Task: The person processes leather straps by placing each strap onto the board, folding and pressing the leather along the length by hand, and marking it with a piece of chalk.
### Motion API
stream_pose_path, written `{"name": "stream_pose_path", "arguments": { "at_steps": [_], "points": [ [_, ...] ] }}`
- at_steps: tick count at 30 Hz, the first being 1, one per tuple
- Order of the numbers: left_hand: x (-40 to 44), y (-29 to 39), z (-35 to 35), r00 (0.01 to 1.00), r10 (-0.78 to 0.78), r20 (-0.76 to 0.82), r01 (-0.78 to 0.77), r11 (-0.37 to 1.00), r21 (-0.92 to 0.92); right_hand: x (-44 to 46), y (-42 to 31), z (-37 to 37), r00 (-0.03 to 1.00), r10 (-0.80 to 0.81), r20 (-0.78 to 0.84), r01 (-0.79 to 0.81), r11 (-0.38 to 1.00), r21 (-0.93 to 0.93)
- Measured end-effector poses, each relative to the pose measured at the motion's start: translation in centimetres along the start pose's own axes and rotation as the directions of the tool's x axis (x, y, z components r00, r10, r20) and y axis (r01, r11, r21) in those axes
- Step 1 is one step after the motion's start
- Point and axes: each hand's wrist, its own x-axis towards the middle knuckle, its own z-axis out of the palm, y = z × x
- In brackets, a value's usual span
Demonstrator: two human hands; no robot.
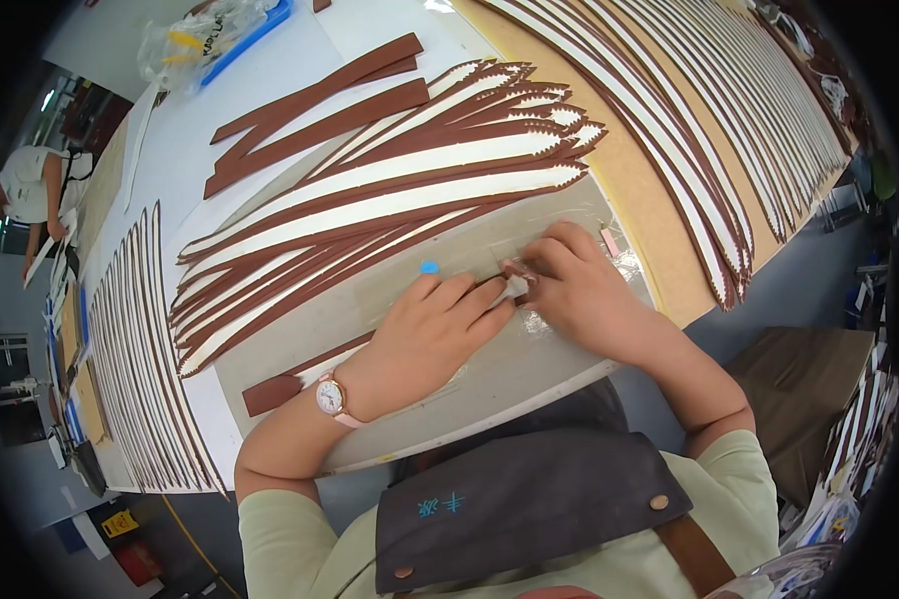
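Grey board (509, 387) underneath, left fingers (457, 293) curl over a brown strip (320, 361), grip hidden, while right fingers (557, 256) pinch its end.

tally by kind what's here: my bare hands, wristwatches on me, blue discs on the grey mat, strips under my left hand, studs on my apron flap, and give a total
Bare hands (left hand, right hand): 2
Wristwatch: 1
Blue disc: 1
Brown-and-white strip: 1
Apron studs: 2
Total: 7
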Motion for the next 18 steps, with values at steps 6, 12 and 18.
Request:
{"name": "stream_pose_path", "arguments": {
  "at_steps": [6, 12, 18],
  "points": [
    [-0.2, -0.2, -0.1, 0.999, 0.007, 0.045, -0.006, 1.0, -0.003, 1.7, 1.6, -1.7, 0.987, -0.109, 0.115, 0.09, 0.983, 0.158],
    [-1.0, -0.1, 0.5, 0.973, -0.079, 0.217, 0.11, 0.985, -0.136, 3.2, 0.6, -2.0, 0.958, -0.134, 0.255, 0.095, 0.983, 0.157],
    [-2.6, -0.2, 1.0, 0.985, -0.158, 0.072, 0.173, 0.937, -0.303, 3.6, -0.6, -1.7, 0.933, -0.146, 0.329, 0.174, 0.983, -0.056]
  ]
}}
